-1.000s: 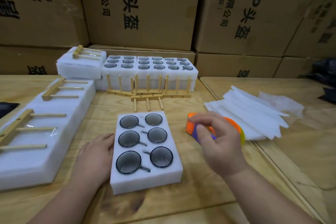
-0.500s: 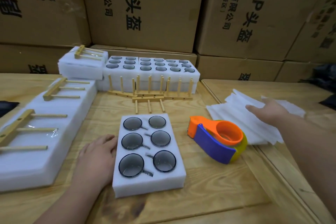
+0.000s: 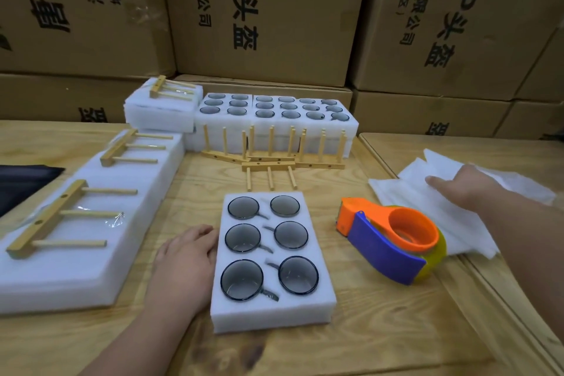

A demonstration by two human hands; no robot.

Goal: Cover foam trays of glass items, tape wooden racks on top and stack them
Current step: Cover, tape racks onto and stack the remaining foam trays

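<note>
A white foam tray (image 3: 268, 311) holding several dark glass cups lies uncovered in front of me on the wooden table. My left hand (image 3: 186, 256) rests flat against its left side, fingers relaxed. My right hand (image 3: 457, 185) lies with straight fingers on a pile of thin white foam sheets (image 3: 421, 201) at the right. An orange, blue and yellow tape dispenser (image 3: 393, 241) sits between the tray and the sheets. Loose wooden racks (image 3: 268, 166) lie and lean just beyond the tray.
Covered foam trays with taped wooden racks (image 3: 58, 214) lie along the left, another (image 3: 161, 104) at the back left. Open trays of cups (image 3: 274, 113) stand at the back. Cardboard boxes (image 3: 274, 9) wall the far side. A table seam (image 3: 488, 278) runs at the right.
My right hand left the tape dispenser and moved right onto the foam sheets, where it has settled. My left hand stayed beside the tray.
</note>
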